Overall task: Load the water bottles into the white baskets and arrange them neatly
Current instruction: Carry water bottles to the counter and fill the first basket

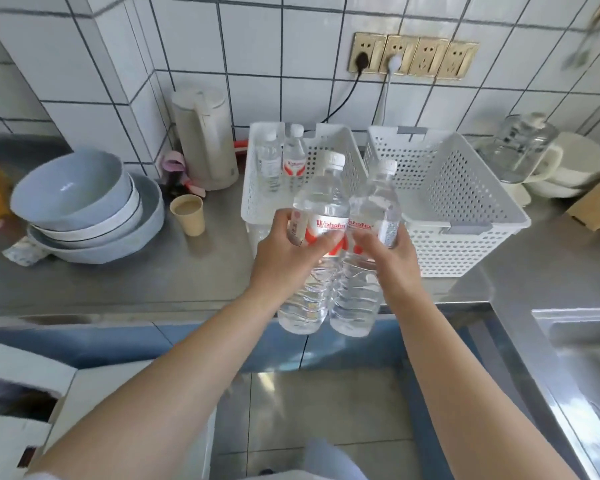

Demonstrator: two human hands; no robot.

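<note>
Gripping one water bottle in each hand, held side by side and touching above the front edge of the steel counter (pixel 153 278). Left hand (pixel 288 258) wrapping fingers and thumb around the labelled middle of the left bottle (pixel 317 216); right hand (pixel 392 261) curling likewise around the right bottle (pixel 371 209). Both grips closing fully on the bottles, caps tilting away toward the wall. Hovering just in front of the left white basket (pixel 257 188), already holding two upright bottles (pixel 284 161) at its far left corner. Sitting just beside it on the right, the second white basket (pixel 465 188), nothing visible inside. Resting on the counter to the left: stacked grey bowls (pixel 84 209), a paper cup (pixel 189 214) and a beige kettle (pixel 205 136). Standing at the far right, a glass jug (pixel 520 147).
</note>
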